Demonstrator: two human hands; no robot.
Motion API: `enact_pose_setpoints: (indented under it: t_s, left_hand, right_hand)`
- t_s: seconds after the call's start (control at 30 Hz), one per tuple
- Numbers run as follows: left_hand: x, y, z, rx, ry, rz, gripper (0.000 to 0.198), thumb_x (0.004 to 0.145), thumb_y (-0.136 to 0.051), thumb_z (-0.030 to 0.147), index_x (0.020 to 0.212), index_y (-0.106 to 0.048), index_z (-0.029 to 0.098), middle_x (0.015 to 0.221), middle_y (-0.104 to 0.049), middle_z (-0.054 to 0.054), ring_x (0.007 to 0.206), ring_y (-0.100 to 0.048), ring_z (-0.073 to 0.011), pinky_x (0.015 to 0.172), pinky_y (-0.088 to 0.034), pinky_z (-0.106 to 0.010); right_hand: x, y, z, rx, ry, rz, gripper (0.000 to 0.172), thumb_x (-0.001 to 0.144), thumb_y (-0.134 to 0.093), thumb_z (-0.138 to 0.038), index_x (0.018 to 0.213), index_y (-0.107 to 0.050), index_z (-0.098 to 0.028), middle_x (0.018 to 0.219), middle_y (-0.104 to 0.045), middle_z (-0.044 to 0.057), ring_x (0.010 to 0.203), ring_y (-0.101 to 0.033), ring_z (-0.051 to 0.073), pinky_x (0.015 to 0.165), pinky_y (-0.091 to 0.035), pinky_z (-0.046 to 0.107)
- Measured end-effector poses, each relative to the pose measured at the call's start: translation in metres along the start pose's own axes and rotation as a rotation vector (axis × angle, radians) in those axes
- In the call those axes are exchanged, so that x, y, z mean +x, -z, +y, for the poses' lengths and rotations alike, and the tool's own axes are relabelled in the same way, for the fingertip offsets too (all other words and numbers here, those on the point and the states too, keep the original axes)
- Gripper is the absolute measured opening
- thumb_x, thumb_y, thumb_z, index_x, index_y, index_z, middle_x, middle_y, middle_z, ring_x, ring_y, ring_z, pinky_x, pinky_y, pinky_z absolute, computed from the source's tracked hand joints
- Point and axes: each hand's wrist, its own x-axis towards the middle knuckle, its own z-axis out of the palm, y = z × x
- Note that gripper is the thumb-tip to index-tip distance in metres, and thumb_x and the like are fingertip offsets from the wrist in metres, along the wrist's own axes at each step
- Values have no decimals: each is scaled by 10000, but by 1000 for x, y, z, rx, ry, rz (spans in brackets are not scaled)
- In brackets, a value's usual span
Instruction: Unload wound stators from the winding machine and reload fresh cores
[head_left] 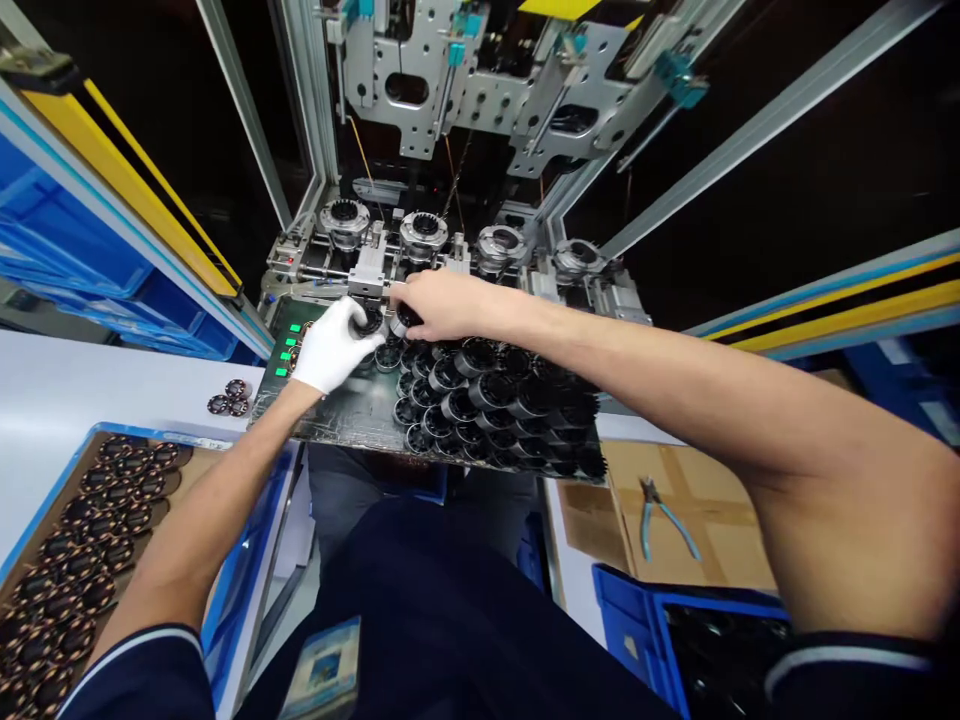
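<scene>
The left hand [330, 345], in a white glove, curls its fingers round a small black ring-shaped part [370, 321] at the far left edge of the dark plate [337, 410]; the grip looks closed on it, thumb on the near side; the right hand [442, 303], bare, lies just beside it at three o'clock, fingers bent down and pinched on another black round part [406, 318], with its knuckles facing up; the two hands nearly touch; both parts sit at the twelve o'clock end of a heap of black round parts [495, 400] that covers the right half of the plate; beyond the hands, at twelve o'clock, a row of four round metal fixtures [424, 234] stands in the machine; green buttons [289, 345] glow at nine o'clock from the gloved hand; on the white desk [67, 390] at eight o'clock lie three loose small parts [229, 398]; nearer, at seven o'clock, a blue-rimmed tray [97, 520] holds rows of copper-wound pieces; at four o'clock, blue-handled pliers [664, 520] lie on cardboard [720, 510], beside a blue bin [637, 620].
</scene>
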Motion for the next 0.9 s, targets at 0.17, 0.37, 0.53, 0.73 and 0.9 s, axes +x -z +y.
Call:
enact_pose_setpoints:
  t_s: [0.17, 0.37, 0.53, 0.73, 0.9]
  left_hand:
    - [22, 29, 38, -330, -149, 81, 614, 914, -796, 483, 1474, -645, 281, 1479, -736, -103, 1225, -747, -310, 1040, -641, -458]
    - [86, 24, 113, -153, -255, 76, 627, 826, -889, 478, 1386, -769, 225, 1298, -829, -76, 1169, -771, -314, 1123, -614, -454]
    - [123, -24, 141, 56, -278, 26, 651, 842, -902, 432, 1432, -770, 190, 1415, -804, -120, 1320, -749, -350, 1237, -552, -475]
    - [138, -44, 136, 160, -250, -62, 557, 815, -935, 449, 1307, -815, 216, 1367, -816, -137, 1288, -761, -383, 1194, -577, -500]
    - [131, -34, 135, 35, -180, -105, 604, 773, -947, 429, 1298, -740, 212, 1336, -797, -137, 1238, -752, -362, 1160, -576, -517]
  right_hand:
    - [-89, 54, 40, 285, -88, 342, 506, 853, -872, -422, 1333, -771, -300, 1278, -773, 64, 927, -743, 282, 948, -637, 501]
    - [-154, 59, 110, 359, -292, 708, 620, 775, -872, -525, 1289, -792, -187, 1217, -820, 114, 695, -662, 207, 819, -610, 467]
    - [-166, 18, 158, 350, -438, 718, 521, 748, -910, -484, 1173, -812, -199, 877, -774, 48, 812, -716, 270, 893, -614, 473]
    - [-166, -6, 176, 367, -475, 644, 476, 774, -904, -468, 1158, -787, -211, 735, -689, -3, 804, -692, 272, 896, -573, 450]
    - [-167, -6, 176, 414, -487, 640, 487, 716, -930, -479, 1087, -729, -234, 885, -733, 32, 840, -685, 270, 888, -565, 453]
